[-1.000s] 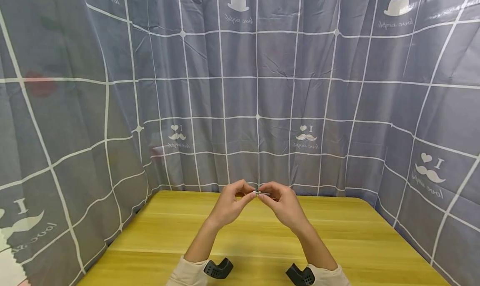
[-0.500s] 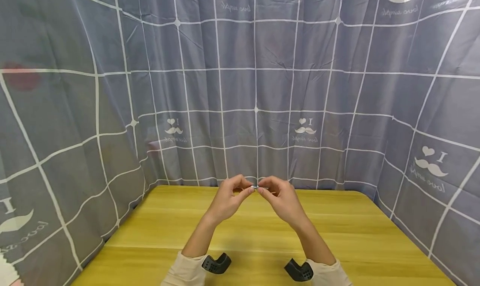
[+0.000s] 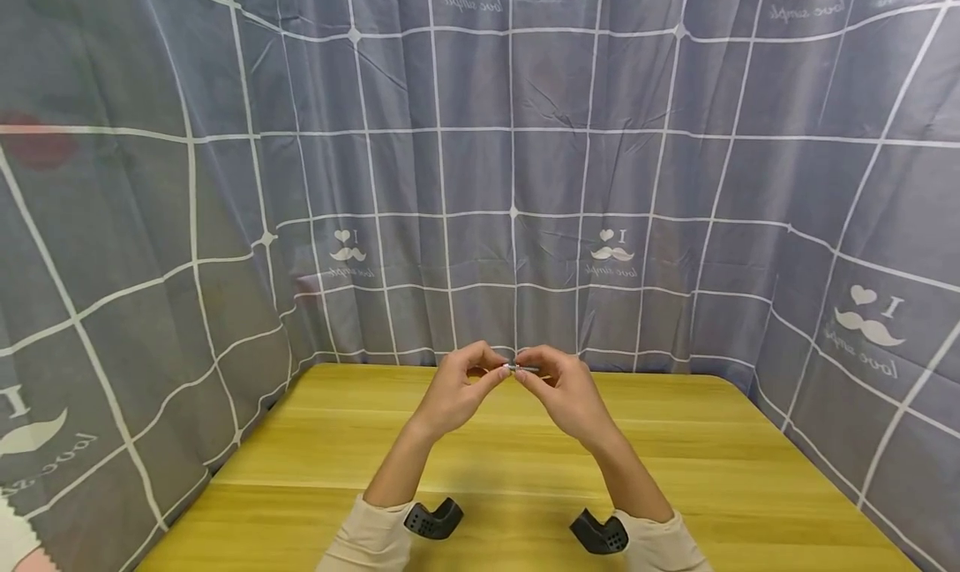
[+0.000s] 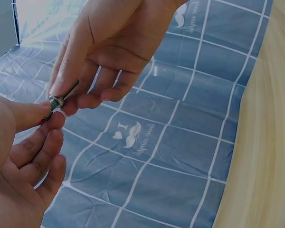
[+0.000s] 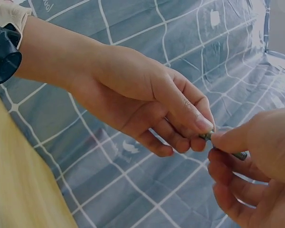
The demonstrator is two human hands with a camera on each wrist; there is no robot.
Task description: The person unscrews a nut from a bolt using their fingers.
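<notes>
A small metal bolt [image 3: 528, 368] with a threaded shank and a ring-like nut or collar lies between my two hands, held above the far part of the table. My left hand [image 3: 456, 395] pinches one end between thumb and index finger. From the other side, my right hand [image 3: 567, 395] pinches it with thumb and fingers. In the left wrist view, some thread and the collar of the bolt [image 4: 60, 100] show between the fingertips. A threaded end of the bolt [image 5: 240, 155] sticks out past the right thumb in the right wrist view. Fingertips hide the remainder.
The yellow wood-grain table [image 3: 495, 472] spreads beneath both forearms. A grey curtain [image 3: 480, 172] with white grid lines surrounds it at the back and sides. Black devices [image 3: 435, 519] sit at both wrists, over light sleeves.
The whole head view has shifted, so table and hands appear higher. Both hands keep their pinch on the bolt, with small finger shifts; its shank shows more toward the right than half a second ago.
</notes>
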